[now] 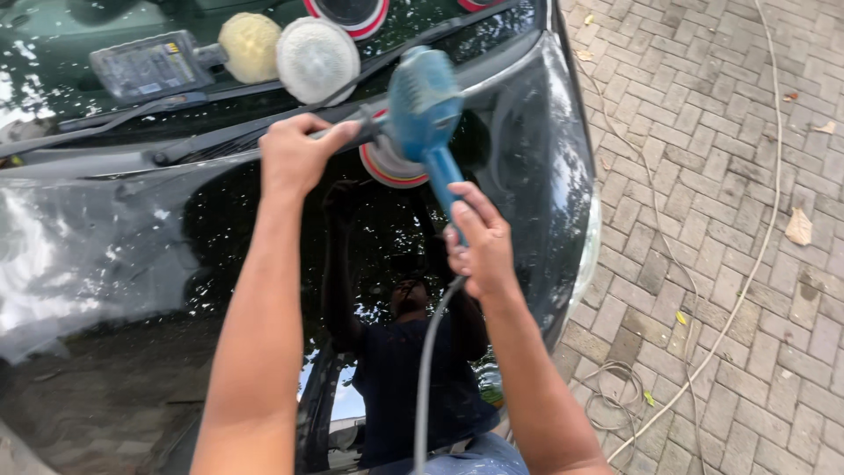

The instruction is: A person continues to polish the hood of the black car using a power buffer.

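A blue electric polisher [425, 105] rests with its white and red pad [387, 167] against the glossy black car bonnet [132, 264]. My left hand [297, 154] is closed around the polisher's side handle. My right hand [479, 242] grips the blue rear handle, from which a grey cable [426, 369] hangs down toward me. My own reflection shows in the paint below the tool.
On the windscreen base lie a yellow wool pad [250, 44], a white wool pad [316, 60], a grey flat package [149, 66] and a red-rimmed disc [347, 13]. Brick paving [721, 264] lies right of the car, with a pale cord [747, 264] and dry leaves on it.
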